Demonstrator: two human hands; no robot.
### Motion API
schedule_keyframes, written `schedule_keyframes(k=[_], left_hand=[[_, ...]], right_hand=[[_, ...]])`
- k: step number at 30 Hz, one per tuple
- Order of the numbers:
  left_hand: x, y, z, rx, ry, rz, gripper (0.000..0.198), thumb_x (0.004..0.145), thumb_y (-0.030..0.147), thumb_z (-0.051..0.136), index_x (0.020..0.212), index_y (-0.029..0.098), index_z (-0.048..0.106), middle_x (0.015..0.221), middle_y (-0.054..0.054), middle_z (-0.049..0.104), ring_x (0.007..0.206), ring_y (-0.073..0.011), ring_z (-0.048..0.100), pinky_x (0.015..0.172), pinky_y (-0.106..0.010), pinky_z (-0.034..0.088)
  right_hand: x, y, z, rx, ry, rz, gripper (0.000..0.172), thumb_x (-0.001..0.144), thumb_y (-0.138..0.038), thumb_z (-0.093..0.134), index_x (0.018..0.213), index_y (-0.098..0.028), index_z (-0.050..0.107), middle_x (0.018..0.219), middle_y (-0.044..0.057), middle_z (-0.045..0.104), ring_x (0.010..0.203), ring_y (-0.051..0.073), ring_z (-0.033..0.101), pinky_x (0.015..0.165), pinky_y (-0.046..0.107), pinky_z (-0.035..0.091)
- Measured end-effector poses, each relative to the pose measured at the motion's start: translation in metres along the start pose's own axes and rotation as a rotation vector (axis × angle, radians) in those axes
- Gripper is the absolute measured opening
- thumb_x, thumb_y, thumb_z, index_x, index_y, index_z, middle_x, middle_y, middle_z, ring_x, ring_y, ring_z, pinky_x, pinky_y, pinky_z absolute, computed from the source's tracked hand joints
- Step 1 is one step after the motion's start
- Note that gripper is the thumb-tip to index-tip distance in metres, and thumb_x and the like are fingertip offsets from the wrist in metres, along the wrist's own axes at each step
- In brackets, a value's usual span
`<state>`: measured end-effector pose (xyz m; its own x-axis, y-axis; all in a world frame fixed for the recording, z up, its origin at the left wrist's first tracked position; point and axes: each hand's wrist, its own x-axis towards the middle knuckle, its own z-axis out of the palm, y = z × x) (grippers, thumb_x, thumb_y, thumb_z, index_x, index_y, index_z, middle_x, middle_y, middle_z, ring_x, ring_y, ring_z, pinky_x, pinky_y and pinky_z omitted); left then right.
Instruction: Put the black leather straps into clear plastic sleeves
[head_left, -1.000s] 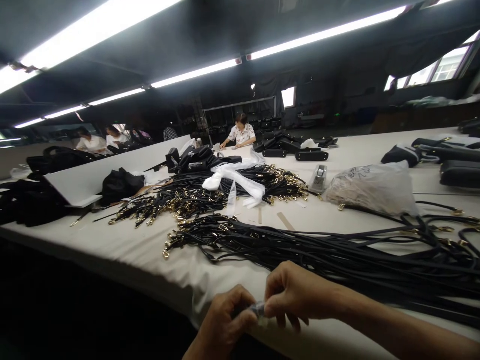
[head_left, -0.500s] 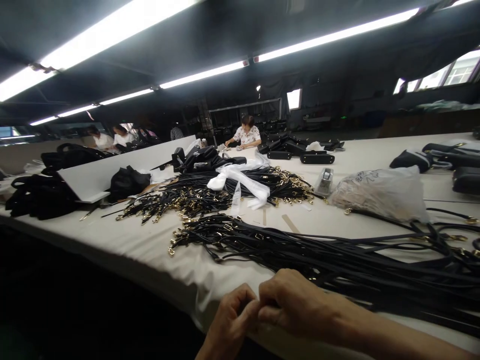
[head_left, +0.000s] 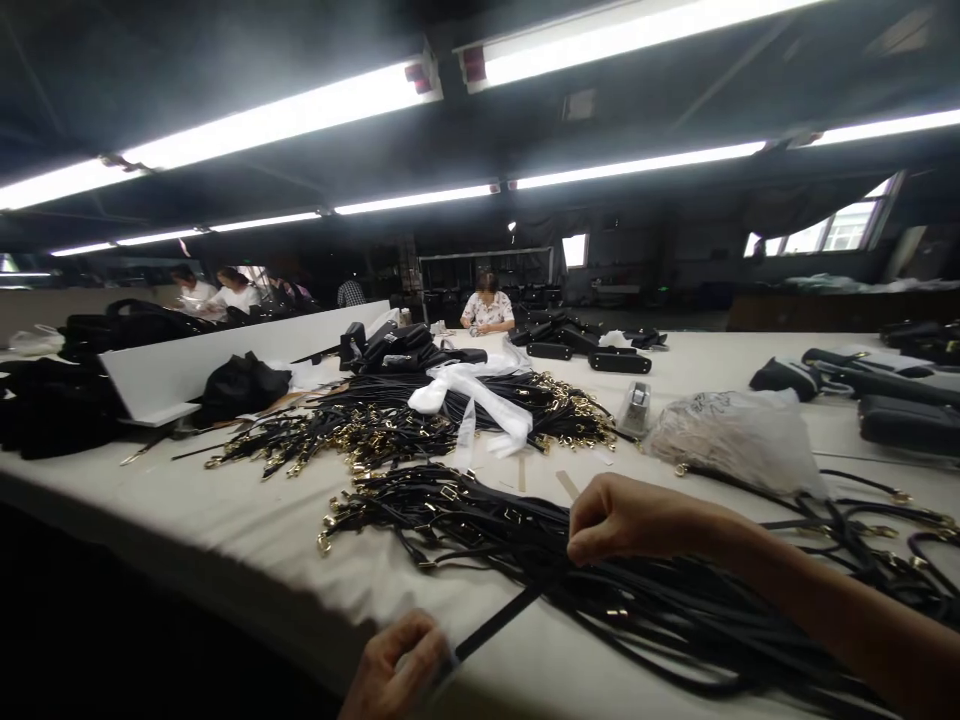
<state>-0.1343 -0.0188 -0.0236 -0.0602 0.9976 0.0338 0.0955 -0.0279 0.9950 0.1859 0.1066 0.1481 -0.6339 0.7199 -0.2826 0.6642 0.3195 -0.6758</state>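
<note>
Right fingers (head_left: 586, 544) farther from left fingers (head_left: 412, 629), black strap (head_left: 501, 621) between them

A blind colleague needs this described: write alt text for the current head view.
A black strip runs from a person's left hand, near the edge of a pale table, to their right hand, over a bundle of black straps. Beyond lie gold-clipped straps, white wrapping and a filled plastic bag; another person is farther back.

tube lights (head_left: 277, 115): lit (long rows); ceiling (head_left: 510, 130): dark; right window (head_left: 847, 228): bright; table (head_left: 697, 375): pale-covered
</note>
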Motion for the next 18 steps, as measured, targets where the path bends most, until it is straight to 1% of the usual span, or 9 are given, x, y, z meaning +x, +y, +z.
schedule_keyframes(k=[2, 5, 8, 10, 12, 13, 15, 16, 18], left_hand=[[0.009, 0.023, 0.021, -0.061, -0.045, 0.019, 0.049, 0.078, 0.061, 0.071, 0.063, 0.016, 0.06, 0.061, 0.003, 0.046, 0.058, -0.0114, 0.038, 0.053, -0.022, 0.034], [0.022, 0.069, 0.047, -0.179, -0.038, 0.089, 0.045, 0.08, 0.058, 0.071, 0.068, 0.015, 0.062, 0.064, 0.001, 0.052, 0.061, -0.0115, 0.043, 0.058, -0.022, 0.037], [0.032, 0.11, 0.056, -0.268, -0.061, 0.18, 0.043, 0.085, 0.058, 0.066, 0.072, 0.017, 0.058, 0.058, 0.004, 0.048, 0.054, -0.0094, 0.041, 0.052, -0.02, 0.034], [0.034, 0.121, 0.045, -0.306, -0.019, 0.204, 0.046, 0.082, 0.06, 0.068, 0.07, 0.019, 0.052, 0.053, 0.008, 0.038, 0.046, -0.0066, 0.03, 0.045, -0.018, 0.024], [0.031, 0.114, 0.02, -0.305, 0.1, 0.194, 0.051, 0.075, 0.063, 0.074, 0.068, 0.019, 0.049, 0.053, 0.011, 0.03, 0.045, -0.0046, 0.022, 0.043, -0.016, 0.016], [0.028, 0.106, 0.004, -0.289, 0.168, 0.176, 0.052, 0.071, 0.063, 0.077, 0.068, 0.018, 0.05, 0.053, 0.011, 0.03, 0.045, -0.004, 0.022, 0.043, -0.015, 0.016], [0.019, 0.083, -0.025, -0.251, 0.289, 0.117, 0.053, 0.066, 0.063, 0.081, 0.069, 0.018, 0.054, 0.053, 0.01, 0.036, 0.045, -0.0038, 0.027, 0.043, -0.014, 0.02], [0.015, 0.073, -0.037, -0.232, 0.313, 0.097, 0.052, 0.066, 0.063, 0.081, 0.069, 0.017, 0.056, 0.053, 0.009, 0.041, 0.045, -0.0047, 0.032, 0.044, -0.015, 0.026], [0.007, 0.062, -0.048, -0.181, 0.264, 0.103, 0.05, 0.069, 0.063, 0.078, 0.068, 0.017, 0.06, 0.057, 0.004, 0.054, 0.052, -0.0093, 0.047, 0.051, -0.018, 0.039]], right_hand=[[0.003, -0.031, 0.003, -0.064, -0.004, -0.034, 0.032, 0.073, -0.045, 0.072, 0.079, -0.014, 0.076, 0.054, -0.006, 0.044, 0.05, 0.006, 0.034, 0.047, 0.02, 0.023], [0.012, -0.08, 0.011, -0.212, 0.004, -0.091, 0.03, 0.073, -0.044, 0.073, 0.079, -0.015, 0.077, 0.053, -0.006, 0.047, 0.051, 0.006, 0.039, 0.047, 0.02, 0.025], [0.024, -0.114, 0.017, -0.287, 0.0, -0.18, 0.03, 0.074, -0.045, 0.073, 0.079, -0.015, 0.077, 0.054, -0.006, 0.049, 0.052, 0.007, 0.042, 0.048, 0.02, 0.026], [0.028, -0.118, 0.012, -0.241, -0.023, -0.2, 0.034, 0.075, -0.048, 0.073, 0.078, -0.014, 0.075, 0.056, -0.005, 0.049, 0.052, 0.006, 0.041, 0.048, 0.019, 0.027], [0.028, -0.107, -0.003, -0.145, -0.056, -0.181, 0.039, 0.078, -0.051, 0.071, 0.08, -0.012, 0.075, 0.056, -0.005, 0.05, 0.051, 0.006, 0.04, 0.049, 0.019, 0.029], [0.026, -0.097, -0.012, -0.097, -0.066, -0.164, 0.042, 0.079, -0.053, 0.07, 0.081, -0.012, 0.075, 0.054, -0.005, 0.049, 0.049, 0.006, 0.039, 0.048, 0.019, 0.028], [0.021, -0.077, -0.03, -0.024, -0.042, -0.127, 0.047, 0.081, -0.057, 0.067, 0.083, -0.011, 0.075, 0.05, -0.005, 0.044, 0.047, 0.005, 0.035, 0.047, 0.019, 0.026], [0.02, -0.07, -0.036, -0.005, -0.023, -0.114, 0.049, 0.081, -0.058, 0.067, 0.083, -0.01, 0.075, 0.05, -0.006, 0.041, 0.046, 0.005, 0.033, 0.046, 0.019, 0.023], [0.021, -0.067, -0.039, -0.018, -0.007, -0.105, 0.049, 0.079, -0.059, 0.068, 0.082, -0.01, 0.075, 0.051, -0.006, 0.041, 0.047, 0.005, 0.031, 0.046, 0.02, 0.021]])
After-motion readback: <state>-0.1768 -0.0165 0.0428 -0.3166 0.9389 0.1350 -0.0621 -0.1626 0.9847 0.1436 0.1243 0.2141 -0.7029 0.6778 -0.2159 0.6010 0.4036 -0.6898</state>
